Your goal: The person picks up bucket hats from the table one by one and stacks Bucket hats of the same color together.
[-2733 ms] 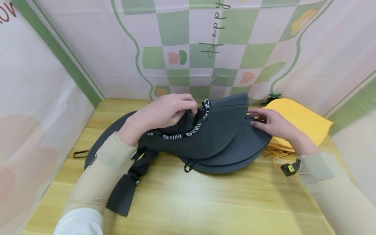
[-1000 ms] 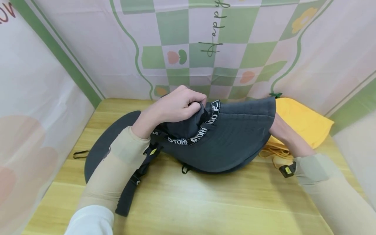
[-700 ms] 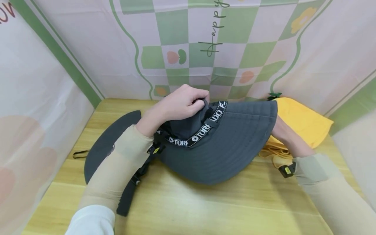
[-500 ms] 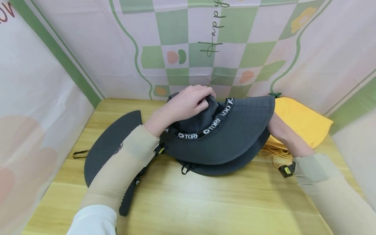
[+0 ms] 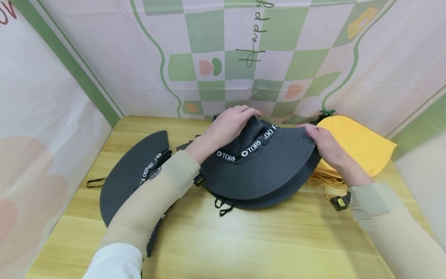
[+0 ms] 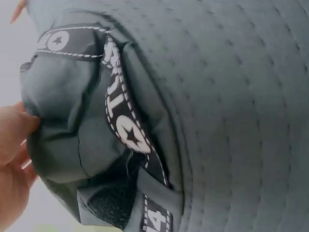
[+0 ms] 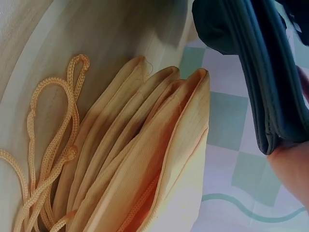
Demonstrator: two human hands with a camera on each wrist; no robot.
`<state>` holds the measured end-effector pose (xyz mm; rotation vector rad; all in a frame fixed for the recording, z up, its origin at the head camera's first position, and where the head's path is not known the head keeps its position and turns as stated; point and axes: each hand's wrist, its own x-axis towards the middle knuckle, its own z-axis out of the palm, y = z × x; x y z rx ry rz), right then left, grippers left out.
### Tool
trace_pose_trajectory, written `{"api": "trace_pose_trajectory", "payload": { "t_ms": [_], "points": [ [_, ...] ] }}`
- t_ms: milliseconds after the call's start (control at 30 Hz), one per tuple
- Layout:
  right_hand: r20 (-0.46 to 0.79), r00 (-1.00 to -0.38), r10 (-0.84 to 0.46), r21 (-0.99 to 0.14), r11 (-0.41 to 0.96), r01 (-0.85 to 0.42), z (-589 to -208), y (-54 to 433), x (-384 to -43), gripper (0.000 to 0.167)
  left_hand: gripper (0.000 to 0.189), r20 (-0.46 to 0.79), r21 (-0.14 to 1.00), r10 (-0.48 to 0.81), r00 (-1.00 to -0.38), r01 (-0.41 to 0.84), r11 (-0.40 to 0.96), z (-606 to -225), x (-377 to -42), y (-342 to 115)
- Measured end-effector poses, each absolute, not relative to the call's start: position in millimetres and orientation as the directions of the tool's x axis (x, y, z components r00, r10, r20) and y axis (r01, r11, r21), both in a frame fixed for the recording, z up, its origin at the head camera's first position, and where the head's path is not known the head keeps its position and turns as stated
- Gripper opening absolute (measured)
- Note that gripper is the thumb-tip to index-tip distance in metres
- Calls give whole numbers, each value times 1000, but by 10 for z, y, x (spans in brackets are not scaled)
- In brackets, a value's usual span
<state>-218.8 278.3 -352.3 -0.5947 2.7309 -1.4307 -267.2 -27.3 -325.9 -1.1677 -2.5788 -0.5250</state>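
A dark grey wide-brimmed sun hat (image 5: 258,174) with a black-and-white lettered band lies crown up, mid-table. My left hand (image 5: 231,122) grips its crown from above; in the left wrist view, fingertips (image 6: 31,123) press into the soft crown cloth. At the brim's right end my right hand (image 5: 327,145) pinches the edge, thumb on top and the other fingers mostly hidden beneath. More dark brim layers (image 5: 296,190) show under the hat, with small black loops (image 5: 225,210) at the front. In the right wrist view, the layered brim edges (image 7: 256,87) meet above the thumb.
To the left, another dark grey brim (image 5: 125,178) with a lettered band lies partly behind my left forearm. Folded yellow cloth (image 5: 355,143) with orange cords (image 5: 325,180) sits at the right. A printed curtain (image 5: 240,69) closes the table's back.
My left hand has moved right with the hat's crown. The upper brim has lowered over the layers beneath, and my right hand has come from under the brim to its edge.
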Motion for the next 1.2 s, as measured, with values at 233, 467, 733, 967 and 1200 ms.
{"api": "trace_pose_trajectory", "payload": {
  "t_ms": [233,467,733,967,1200],
  "points": [
    [190,-933,-307,-582,730,-359,-3581,2677,-2194,12,27,296,353,635,-714,699,622,-3484,-2809,-415],
    [91,-941,-326,-562,763,-319,-3559,2683,-2178,29,52,27,354,548,-836,520,777,-3549,-2819,-753],
    [24,-926,-377,-517,788,-334,-3520,2697,-2182,42,84,-391,353,509,-767,386,852,-3624,-2814,-1174],
    [35,-919,-392,-489,796,-358,-3531,2724,-2193,42,65,-300,484,591,-749,415,770,-3740,-2867,-1304],
    [30,-873,-487,-513,742,-431,-3473,2796,-2197,55,58,-203,551,570,-796,389,739,-3746,-2912,-1167]
  ]
}}
